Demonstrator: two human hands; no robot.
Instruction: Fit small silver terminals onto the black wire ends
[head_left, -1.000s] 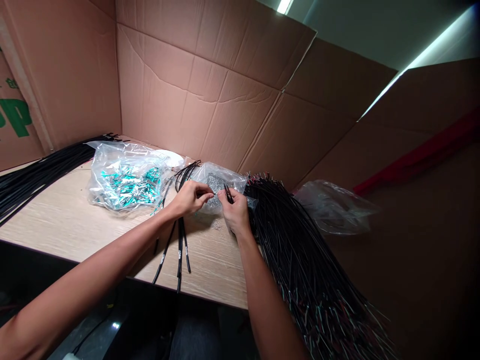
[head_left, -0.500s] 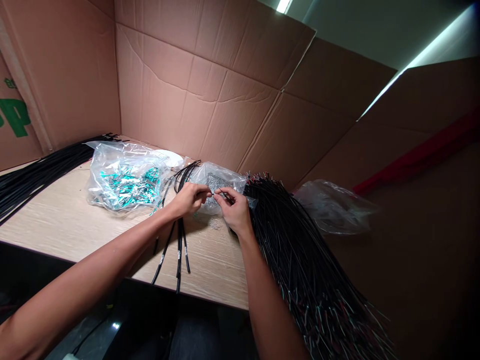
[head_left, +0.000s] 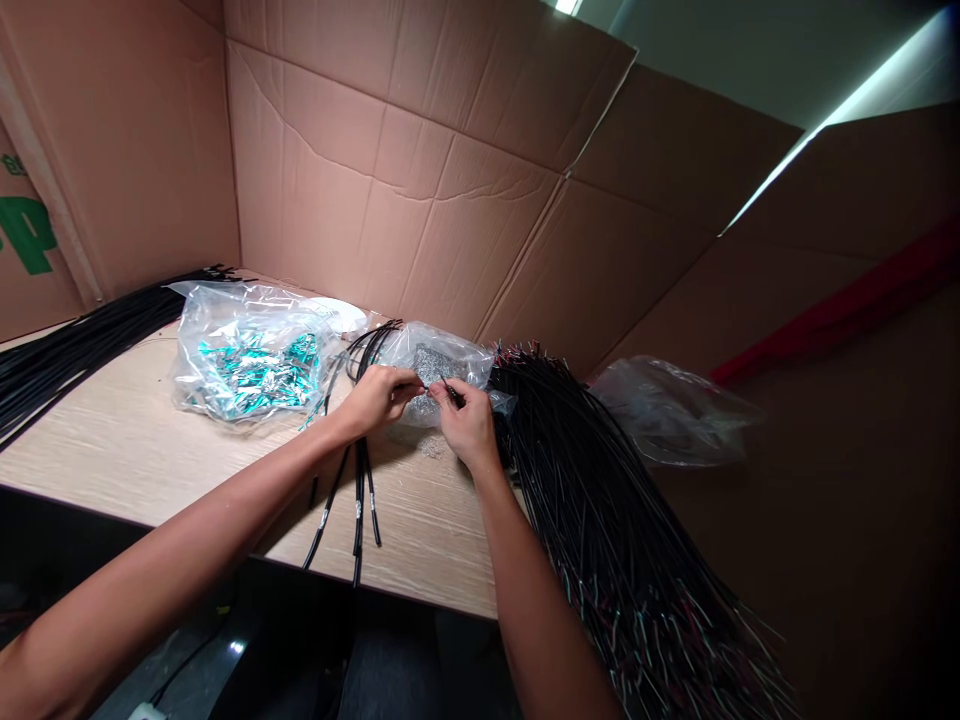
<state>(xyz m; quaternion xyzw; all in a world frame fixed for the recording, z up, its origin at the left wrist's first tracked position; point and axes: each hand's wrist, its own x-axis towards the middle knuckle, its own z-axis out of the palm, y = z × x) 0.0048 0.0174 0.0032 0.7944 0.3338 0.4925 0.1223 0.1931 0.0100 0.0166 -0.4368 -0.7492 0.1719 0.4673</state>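
My left hand (head_left: 384,398) is closed in a pinch, its fingertips meeting those of my right hand over the table. Between them a thin black cable (head_left: 452,394) shows, with a short dark end at the left fingertips. My right hand (head_left: 469,425) is closed round that cable; the fingers hide most of it. Right behind the hands lies a clear bag of small silvery metal pieces (head_left: 433,358). Several black cables with pale bands (head_left: 360,500) lie under my left wrist and hang over the table's front edge.
A clear bag of green and silver pieces (head_left: 262,370) lies at left, near a bundle of black cables (head_left: 97,325). A thick heap of black wires (head_left: 592,470) is beside my right arm, with a crumpled plastic bag (head_left: 675,410) beyond. Cardboard walls (head_left: 390,150) surround the table.
My right fingers have closed further round the cable, and the hand has shifted slightly. My left hand stays nearly where it was.
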